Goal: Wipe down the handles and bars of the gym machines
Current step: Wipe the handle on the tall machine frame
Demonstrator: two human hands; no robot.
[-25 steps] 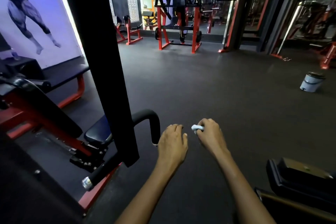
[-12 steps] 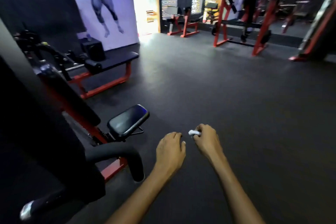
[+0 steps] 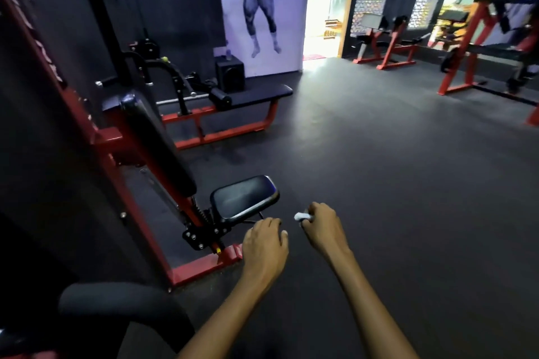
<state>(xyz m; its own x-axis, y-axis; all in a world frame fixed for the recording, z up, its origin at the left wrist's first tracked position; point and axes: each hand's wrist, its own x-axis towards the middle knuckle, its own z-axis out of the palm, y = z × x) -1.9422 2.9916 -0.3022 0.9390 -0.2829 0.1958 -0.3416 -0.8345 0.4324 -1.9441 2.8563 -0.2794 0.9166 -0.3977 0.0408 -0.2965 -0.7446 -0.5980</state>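
My right hand [image 3: 322, 227] is closed around a small white cloth [image 3: 301, 216], whose end sticks out past the fingers. My left hand [image 3: 264, 245] hangs beside it, palm down, fingers loosely curled and holding nothing. Both hands hover above the dark floor, just right of a red-framed machine with a black seat [image 3: 243, 197] and a long black back pad [image 3: 159, 140]. A black padded handle [image 3: 116, 300] of that machine curves across the lower left, close to my left forearm.
A flat bench on a red frame [image 3: 233, 125] stands behind the machine, with a black speaker box [image 3: 229, 73] by the wall poster. More red machines [image 3: 388, 46] line the far right. A bright doorway [image 3: 323, 9] opens at the back. Dark rubber floor [image 3: 393, 183] stretches to the right.
My view has swung left: the black upright and the bucket have left the frame, and the seat, back pad and flat bench have come in. The hands keep the same pose.
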